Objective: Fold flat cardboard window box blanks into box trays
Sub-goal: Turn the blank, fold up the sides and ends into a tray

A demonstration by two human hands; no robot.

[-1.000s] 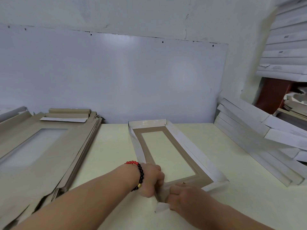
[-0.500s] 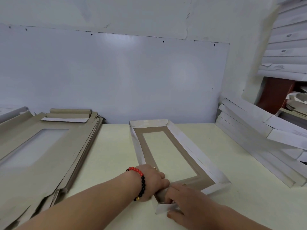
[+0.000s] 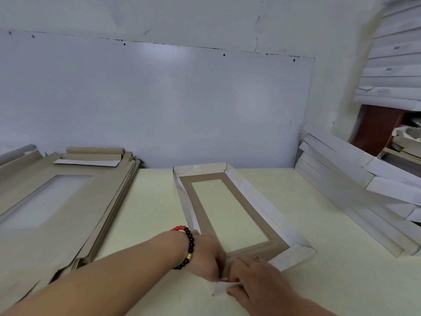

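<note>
Box: on the surface, near-left corner under your grip.
Left hand: grips that corner wall.
Right hand: has slid closer, pinching the end flap.
Status: last end not yet folded up.

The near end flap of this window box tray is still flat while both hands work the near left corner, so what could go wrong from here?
1. The near end flap lies flat; only the left hand and right hand hold that corner, so it may spring open if released.
2. Pressing beside the thin brown frame could crease the window border.
3. The leaning finished trays on the right might slide toward the work.
</note>
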